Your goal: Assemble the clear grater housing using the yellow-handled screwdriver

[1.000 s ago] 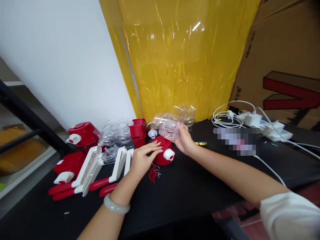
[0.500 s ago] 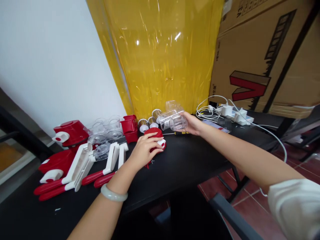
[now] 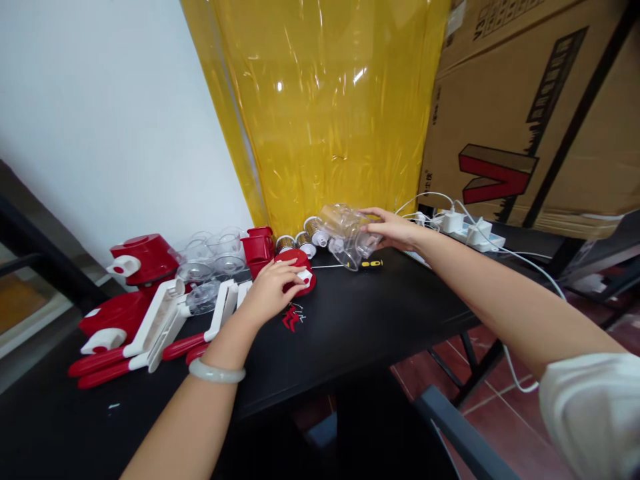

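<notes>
My left hand [image 3: 273, 290] curls over a round red plastic base [image 3: 309, 283] with a white knob [image 3: 304, 275]; its fingers partly cover the base. In my right hand [image 3: 390, 228] is a clear plastic housing [image 3: 350, 230], tilted and gripped at its right side just above the table. Behind and between the hands lie several metal grater drums [image 3: 314, 230] with white ends. A screwdriver [image 3: 370, 264] with a black and yellow handle lies below the clear housing. Small red pieces [image 3: 291, 319] and a few screws [image 3: 300, 311] rest near my left hand.
On the left are red bases [image 3: 145, 257], clear housings [image 3: 220, 250] and white handles with red grips [image 3: 160, 320]. Red hoppers [image 3: 259, 247] stand at the back. To the right are a power strip [image 3: 480, 233] with cables and a large cardboard box [image 3: 500, 133].
My left hand has shifted left with the red base, uncovering the small red pieces. My right hand has turned the clear housing and lowered it slightly.
</notes>
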`<action>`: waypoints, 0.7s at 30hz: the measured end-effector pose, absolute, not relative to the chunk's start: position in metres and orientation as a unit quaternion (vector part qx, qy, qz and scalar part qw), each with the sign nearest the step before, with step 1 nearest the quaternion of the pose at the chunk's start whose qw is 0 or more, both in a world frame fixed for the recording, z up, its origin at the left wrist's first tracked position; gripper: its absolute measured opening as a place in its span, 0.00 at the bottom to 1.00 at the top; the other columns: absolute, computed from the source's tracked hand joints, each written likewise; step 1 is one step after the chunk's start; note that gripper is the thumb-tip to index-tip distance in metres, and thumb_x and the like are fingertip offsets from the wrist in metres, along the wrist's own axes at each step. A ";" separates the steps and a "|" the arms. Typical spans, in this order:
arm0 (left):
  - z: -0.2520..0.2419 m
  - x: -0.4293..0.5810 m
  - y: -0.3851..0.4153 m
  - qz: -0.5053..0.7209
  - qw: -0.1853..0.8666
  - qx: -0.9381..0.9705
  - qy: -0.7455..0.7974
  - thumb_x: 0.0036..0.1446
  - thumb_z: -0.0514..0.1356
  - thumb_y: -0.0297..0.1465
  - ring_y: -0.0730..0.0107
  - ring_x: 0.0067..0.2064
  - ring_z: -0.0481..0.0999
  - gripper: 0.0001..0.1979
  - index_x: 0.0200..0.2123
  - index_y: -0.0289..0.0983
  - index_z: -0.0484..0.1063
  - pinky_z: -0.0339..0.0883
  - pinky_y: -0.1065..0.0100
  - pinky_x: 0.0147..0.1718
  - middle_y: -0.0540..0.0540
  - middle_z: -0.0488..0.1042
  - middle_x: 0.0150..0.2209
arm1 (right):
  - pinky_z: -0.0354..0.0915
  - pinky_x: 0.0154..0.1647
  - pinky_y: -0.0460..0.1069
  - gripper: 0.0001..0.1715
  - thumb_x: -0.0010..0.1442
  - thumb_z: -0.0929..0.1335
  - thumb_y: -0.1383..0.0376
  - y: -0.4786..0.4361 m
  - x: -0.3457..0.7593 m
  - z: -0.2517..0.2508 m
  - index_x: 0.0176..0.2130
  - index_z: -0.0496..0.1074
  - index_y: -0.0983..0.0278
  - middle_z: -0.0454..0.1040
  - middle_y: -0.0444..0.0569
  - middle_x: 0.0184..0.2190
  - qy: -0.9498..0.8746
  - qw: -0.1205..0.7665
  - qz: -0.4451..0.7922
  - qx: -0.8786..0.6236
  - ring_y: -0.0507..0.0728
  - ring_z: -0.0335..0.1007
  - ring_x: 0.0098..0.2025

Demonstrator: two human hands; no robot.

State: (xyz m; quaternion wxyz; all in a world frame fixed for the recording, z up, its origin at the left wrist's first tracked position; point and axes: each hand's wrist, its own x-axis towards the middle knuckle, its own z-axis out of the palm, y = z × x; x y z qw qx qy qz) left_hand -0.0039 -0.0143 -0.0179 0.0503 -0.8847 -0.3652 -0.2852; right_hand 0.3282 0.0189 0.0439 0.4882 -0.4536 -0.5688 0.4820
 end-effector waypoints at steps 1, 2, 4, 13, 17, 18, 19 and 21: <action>-0.017 -0.007 -0.012 -0.286 0.048 -0.883 -0.368 0.60 0.64 0.31 0.50 0.59 0.75 0.05 0.34 0.43 0.81 0.59 0.39 0.63 0.44 0.83 0.47 | 0.77 0.30 0.55 0.33 0.48 0.76 0.70 0.019 0.330 0.046 0.54 0.73 0.58 0.77 0.49 0.36 -0.579 0.486 0.474 -0.452 0.54 0.74 0.28; -0.017 -0.010 -0.010 -0.290 0.045 -0.881 -0.371 0.60 0.63 0.31 0.50 0.59 0.76 0.05 0.34 0.42 0.81 0.59 0.39 0.63 0.44 0.83 0.47 | 0.77 0.31 0.56 0.31 0.47 0.77 0.71 0.019 0.331 0.049 0.52 0.75 0.60 0.77 0.49 0.36 -0.585 0.488 0.470 -0.445 0.54 0.74 0.29; -0.018 -0.015 -0.006 -0.303 0.037 -0.875 -0.377 0.60 0.63 0.32 0.49 0.58 0.77 0.05 0.34 0.42 0.80 0.61 0.40 0.62 0.44 0.84 0.45 | 0.78 0.36 0.57 0.28 0.45 0.76 0.75 0.021 0.333 0.053 0.48 0.77 0.62 0.76 0.49 0.35 -0.595 0.500 0.472 -0.417 0.55 0.74 0.32; -0.025 -0.009 -0.005 -0.360 0.020 -0.840 -0.406 0.60 0.62 0.34 0.46 0.57 0.78 0.05 0.33 0.40 0.77 0.59 0.37 0.62 0.42 0.84 0.42 | 0.74 0.48 0.55 0.30 0.37 0.78 0.74 0.031 0.292 0.075 0.43 0.80 0.62 0.79 0.50 0.42 -0.786 0.385 0.329 -0.356 0.59 0.76 0.41; -0.024 -0.006 -0.008 -0.364 0.017 -0.837 -0.408 0.61 0.61 0.33 0.46 0.58 0.77 0.05 0.33 0.40 0.75 0.60 0.37 0.61 0.41 0.83 0.42 | 0.73 0.47 0.54 0.27 0.39 0.76 0.74 0.033 0.258 0.071 0.43 0.80 0.61 0.80 0.48 0.39 -0.846 0.329 0.234 -0.350 0.58 0.76 0.39; -0.023 -0.006 -0.008 -0.365 0.015 -0.838 -0.406 0.61 0.61 0.34 0.46 0.57 0.77 0.06 0.33 0.40 0.75 0.62 0.38 0.60 0.41 0.83 0.42 | 0.73 0.46 0.53 0.27 0.40 0.75 0.74 0.035 0.252 0.070 0.43 0.80 0.61 0.80 0.47 0.38 -0.851 0.330 0.221 -0.345 0.57 0.76 0.38; -0.023 -0.006 -0.009 -0.367 0.014 -0.838 -0.404 0.62 0.61 0.34 0.46 0.57 0.78 0.06 0.33 0.40 0.75 0.64 0.40 0.59 0.41 0.83 0.42 | 0.72 0.45 0.52 0.26 0.41 0.75 0.73 0.036 0.246 0.070 0.43 0.80 0.61 0.80 0.47 0.37 -0.852 0.335 0.212 -0.341 0.56 0.75 0.37; -0.023 -0.006 -0.009 -0.370 0.012 -0.838 -0.401 0.61 0.61 0.34 0.46 0.56 0.78 0.06 0.33 0.40 0.75 0.66 0.41 0.58 0.41 0.83 0.41 | 0.72 0.44 0.52 0.23 0.45 0.75 0.72 0.039 0.239 0.070 0.43 0.79 0.62 0.80 0.47 0.36 -0.848 0.350 0.201 -0.343 0.55 0.75 0.36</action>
